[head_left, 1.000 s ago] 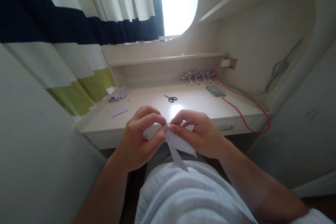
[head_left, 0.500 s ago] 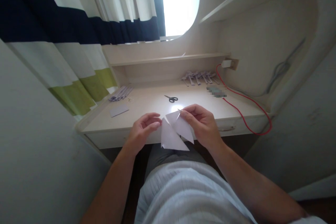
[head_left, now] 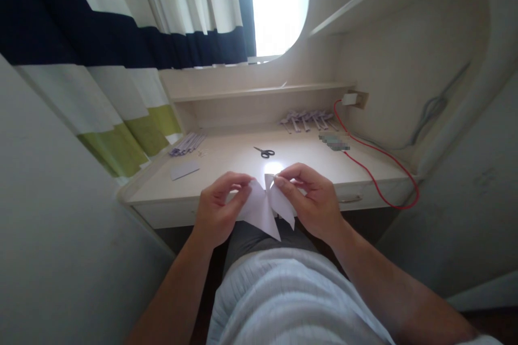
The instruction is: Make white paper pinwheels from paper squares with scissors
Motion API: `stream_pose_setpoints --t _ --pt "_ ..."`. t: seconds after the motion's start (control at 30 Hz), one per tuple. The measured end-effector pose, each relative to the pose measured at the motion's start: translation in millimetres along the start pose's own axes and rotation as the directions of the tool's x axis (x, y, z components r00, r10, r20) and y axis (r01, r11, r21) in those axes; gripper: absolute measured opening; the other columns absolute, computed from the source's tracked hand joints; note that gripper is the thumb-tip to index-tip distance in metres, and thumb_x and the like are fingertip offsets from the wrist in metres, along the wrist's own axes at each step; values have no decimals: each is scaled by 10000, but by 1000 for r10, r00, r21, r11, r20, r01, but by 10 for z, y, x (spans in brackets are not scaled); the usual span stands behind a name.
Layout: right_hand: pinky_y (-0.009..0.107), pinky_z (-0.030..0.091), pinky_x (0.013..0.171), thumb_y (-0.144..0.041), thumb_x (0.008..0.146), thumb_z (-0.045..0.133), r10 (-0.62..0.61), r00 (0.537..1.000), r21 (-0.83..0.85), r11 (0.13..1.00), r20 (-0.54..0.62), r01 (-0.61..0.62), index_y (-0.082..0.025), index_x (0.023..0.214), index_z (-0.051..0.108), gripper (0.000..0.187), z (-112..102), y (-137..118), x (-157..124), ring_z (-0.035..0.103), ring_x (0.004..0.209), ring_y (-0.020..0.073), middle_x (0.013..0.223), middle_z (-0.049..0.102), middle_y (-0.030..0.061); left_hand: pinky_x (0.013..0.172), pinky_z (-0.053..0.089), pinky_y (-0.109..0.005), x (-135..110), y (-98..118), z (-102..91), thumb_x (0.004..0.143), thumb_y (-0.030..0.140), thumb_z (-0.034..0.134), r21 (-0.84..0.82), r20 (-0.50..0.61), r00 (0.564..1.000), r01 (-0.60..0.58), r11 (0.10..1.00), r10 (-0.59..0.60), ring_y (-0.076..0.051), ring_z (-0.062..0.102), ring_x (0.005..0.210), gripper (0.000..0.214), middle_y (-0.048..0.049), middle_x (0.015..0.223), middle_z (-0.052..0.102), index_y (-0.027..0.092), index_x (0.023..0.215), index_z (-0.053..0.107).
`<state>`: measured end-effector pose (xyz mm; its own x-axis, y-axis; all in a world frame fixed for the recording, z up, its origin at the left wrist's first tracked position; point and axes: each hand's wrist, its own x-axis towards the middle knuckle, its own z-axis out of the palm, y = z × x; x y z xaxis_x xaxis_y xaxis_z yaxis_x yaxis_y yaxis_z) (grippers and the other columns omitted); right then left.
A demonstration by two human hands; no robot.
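Between my two hands hangs a white sheet of paper (head_left: 261,213) with slits cut into it, its pointed flaps spreading downward over my lap. My left hand (head_left: 222,206) pinches the paper's upper left edge between thumb and fingers. On the other side, my right hand (head_left: 312,199) is closed on an upper right part of the same paper, near a small folded point. The tips of both hands' fingers are partly covered by the paper. Beyond the paper, a pair of black scissors (head_left: 265,152) lies on the desk.
On the white desk (head_left: 226,145), a bundle of rolled paper sticks (head_left: 186,144) and a flat paper stack (head_left: 185,170) lie left. Several paper pinwheels (head_left: 307,119) sit at the back right. A red cable (head_left: 378,178) loops over the right front edge from a blurred-out object (head_left: 334,142).
My left hand has moved in and closed on the left edge of the paper. The paper has turned and its flaps have shifted, with the right hand still holding it.
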<state>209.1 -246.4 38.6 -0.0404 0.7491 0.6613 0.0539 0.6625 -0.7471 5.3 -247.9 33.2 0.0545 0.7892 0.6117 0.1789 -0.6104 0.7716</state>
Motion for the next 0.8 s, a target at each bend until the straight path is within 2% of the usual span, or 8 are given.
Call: stream_pose_setpoints --t 0.1,0.17,0.23,0.3,0.4,0.57,0.8 --pt "280 576 741 -249 953 720 -43 997 -47 998 56 46 -210 911 729 58 -16 -37 -4 688 802 147 873 739 5 839 497 -300 13 115 7 928 200 713 167 21 993 -115 979 113 -175 648 898 94 -32 930 715 243 946 795" --pt "297 581 749 -243 958 713 -66 994 -78 994 91 73 -209 925 732 51 -25 -56 -5 690 808 155 878 738 10 792 490 -292 11 178 22 915 185 711 292 -7 987 -150 945 159 -163 624 819 98 -20 861 688 236 927 795" --pt "313 581 766 -244 963 710 -82 989 -113 989 120 96 -211 937 735 49 -30 -71 -5 690 817 162 880 736 14 703 473 -276 -7 218 41 916 198 704 398 -39 988 -122 909 150 -143 583 703 100 -4 793 676 233 922 797" --pt "323 574 771 -250 966 707 -96 985 -149 982 141 117 -215 937 730 51 -30 -82 -1 686 818 169 873 731 16 592 432 -260 -35 234 56 934 236 685 449 -59 994 -55 892 91 -124 533 583 113 22 701 663 240 943 798" --pt "335 563 763 -256 965 706 -112 981 -198 970 159 142 -223 922 721 57 -24 -95 7 682 811 182 852 728 20 518 401 -248 -69 240 67 947 273 672 462 -61 998 22 886 6 -118 528 505 130 48 613 646 254 984 796" --pt "352 545 772 -292 976 697 -123 978 -268 949 171 166 -222 908 722 101 -21 -116 26 678 809 194 849 737 29 588 501 -231 -71 264 65 914 250 709 453 -42 999 30 891 -13 -125 654 622 88 31 844 776 267 962 781" --pt "351 544 773 -284 971 700 -104 974 -270 950 199 156 -205 905 740 111 -15 -140 41 685 814 192 857 747 33 568 548 -243 -63 283 79 921 295 710 285 -22 993 115 952 -113 -134 693 616 90 2 897 773 232 945 769"
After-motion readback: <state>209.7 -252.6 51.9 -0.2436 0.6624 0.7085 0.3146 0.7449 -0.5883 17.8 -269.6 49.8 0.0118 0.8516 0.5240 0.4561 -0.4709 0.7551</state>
